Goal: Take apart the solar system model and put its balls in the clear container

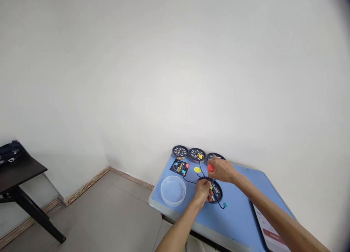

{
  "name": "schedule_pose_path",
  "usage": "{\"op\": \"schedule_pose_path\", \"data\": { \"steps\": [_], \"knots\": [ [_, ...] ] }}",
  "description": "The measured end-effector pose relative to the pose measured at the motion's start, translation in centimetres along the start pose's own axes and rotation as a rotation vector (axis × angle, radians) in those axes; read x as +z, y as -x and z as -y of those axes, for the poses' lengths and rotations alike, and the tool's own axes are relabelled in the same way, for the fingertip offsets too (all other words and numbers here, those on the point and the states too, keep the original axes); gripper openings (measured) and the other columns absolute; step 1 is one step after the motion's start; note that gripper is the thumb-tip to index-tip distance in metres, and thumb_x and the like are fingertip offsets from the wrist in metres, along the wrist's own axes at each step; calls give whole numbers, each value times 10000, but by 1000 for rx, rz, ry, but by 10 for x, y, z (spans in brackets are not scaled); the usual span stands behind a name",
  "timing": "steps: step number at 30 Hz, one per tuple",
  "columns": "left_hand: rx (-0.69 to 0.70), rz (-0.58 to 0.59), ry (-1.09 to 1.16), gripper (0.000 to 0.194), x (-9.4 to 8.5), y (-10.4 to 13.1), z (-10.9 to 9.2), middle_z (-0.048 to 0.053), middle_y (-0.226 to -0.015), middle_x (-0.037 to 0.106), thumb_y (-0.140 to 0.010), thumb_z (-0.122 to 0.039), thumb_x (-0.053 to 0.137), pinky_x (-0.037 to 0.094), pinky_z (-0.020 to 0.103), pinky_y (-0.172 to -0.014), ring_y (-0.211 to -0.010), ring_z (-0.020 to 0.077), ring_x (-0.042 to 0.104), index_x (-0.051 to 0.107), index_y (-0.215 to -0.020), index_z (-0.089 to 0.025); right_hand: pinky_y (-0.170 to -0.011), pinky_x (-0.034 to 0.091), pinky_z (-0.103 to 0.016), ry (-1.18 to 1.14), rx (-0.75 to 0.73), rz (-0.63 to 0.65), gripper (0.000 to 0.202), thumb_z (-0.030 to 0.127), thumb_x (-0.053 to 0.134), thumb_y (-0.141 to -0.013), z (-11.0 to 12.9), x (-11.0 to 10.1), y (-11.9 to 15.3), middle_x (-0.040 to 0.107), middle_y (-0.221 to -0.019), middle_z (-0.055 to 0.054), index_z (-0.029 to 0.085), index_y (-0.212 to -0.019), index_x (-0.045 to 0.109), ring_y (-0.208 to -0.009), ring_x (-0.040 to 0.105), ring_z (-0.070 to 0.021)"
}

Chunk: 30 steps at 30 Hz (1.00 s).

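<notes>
Blue table (240,215); right hand (222,170) apparently grips red ball (210,168)

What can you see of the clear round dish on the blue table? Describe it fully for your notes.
The clear round dish is a shallow, see-through container, plastic by its look, with a low upright wall and a flat base. It sits upright and appears empty. It rests on the blue table near the table's left front corner, left of the left hand. Nothing else touches it; neither hand reaches it.
</notes>
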<state>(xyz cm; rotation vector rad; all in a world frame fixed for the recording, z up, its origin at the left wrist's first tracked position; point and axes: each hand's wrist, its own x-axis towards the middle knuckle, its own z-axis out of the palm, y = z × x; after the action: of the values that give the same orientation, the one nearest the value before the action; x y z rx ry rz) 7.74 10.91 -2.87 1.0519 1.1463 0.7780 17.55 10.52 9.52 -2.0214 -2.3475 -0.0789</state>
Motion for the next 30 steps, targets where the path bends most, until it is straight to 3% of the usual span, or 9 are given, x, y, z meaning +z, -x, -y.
{"op": "schedule_pose_path", "data": {
  "steps": [5,11,14,16,19,23,26,28,30],
  "knots": [
    [23,-16,-28,267,0,4,-2,-64,-466,524,-916,-386,471,221,181,-364,-268,63,403,562,-818,-155,-665,376,-271,-139,37,-66,241,269,545,-728,-1,-11,5,659,-970,-74,210,-915,685,-828,624,-205],
    [154,-85,-81,358,-14,36,4,-23,-713,629,-882,-406,531,307,218,-395,-333,66,452,596,-1121,-149,-691,412,-265,-403,-44,-140,279,305,542,-725,15,-15,19,686,-957,-55,201,-935,693,-825,607,-189],
    [353,-184,-165,435,-36,64,13,13,-884,650,-850,-346,582,411,238,-498,-468,81,520,560,-1253,-184,-682,417,-265,-517,-120,-126,249,296,537,-728,34,-9,26,692,-918,-51,192,-892,694,-790,598,-179],
    [518,-323,-219,514,-57,83,18,57,-1024,639,-833,-306,596,475,268,-615,-606,110,568,502,-1323,-187,-658,409,-260,-571,-155,-84,213,280,535,-726,52,0,30,684,-871,-44,185,-845,685,-758,584,-169],
    [649,-398,-261,653,-90,103,21,102,-1236,577,-809,-298,638,513,300,-690,-815,163,607,404,-1414,-224,-595,378,-241,-673,-207,23,151,252,548,-711,84,18,30,645,-761,-12,175,-773,663,-669,530,-134],
    [715,-334,-363,514,-133,111,22,91,-1255,588,-838,-302,628,520,362,-880,-1080,227,587,515,-1336,-248,-540,342,-216,-899,-294,165,75,235,579,-701,120,43,20,565,-645,35,170,-694,616,-600,456,-98],
    [687,-303,-448,483,-161,109,23,86,-1207,616,-839,-277,612,479,400,-983,-1124,242,576,536,-1314,-233,-530,369,-212,-1022,-287,242,119,260,551,-766,132,56,10,556,-632,32,166,-708,597,-592,481,-102],
    [658,-293,-529,495,-175,108,23,99,-1201,612,-850,-276,585,459,408,-1005,-1119,242,574,513,-1334,-205,-562,418,-223,-976,-213,231,145,273,524,-822,134,61,4,603,-685,10,163,-814,618,-636,547,-124],
    [640,-274,-620,521,-183,107,19,107,-1248,589,-867,-248,544,426,396,-1037,-1151,229,553,456,-1377,-191,-642,458,-255,-754,-105,153,196,270,560,-833,133,64,0,670,-807,-34,156,-976,629,-747,620,-166]
  ]
}}
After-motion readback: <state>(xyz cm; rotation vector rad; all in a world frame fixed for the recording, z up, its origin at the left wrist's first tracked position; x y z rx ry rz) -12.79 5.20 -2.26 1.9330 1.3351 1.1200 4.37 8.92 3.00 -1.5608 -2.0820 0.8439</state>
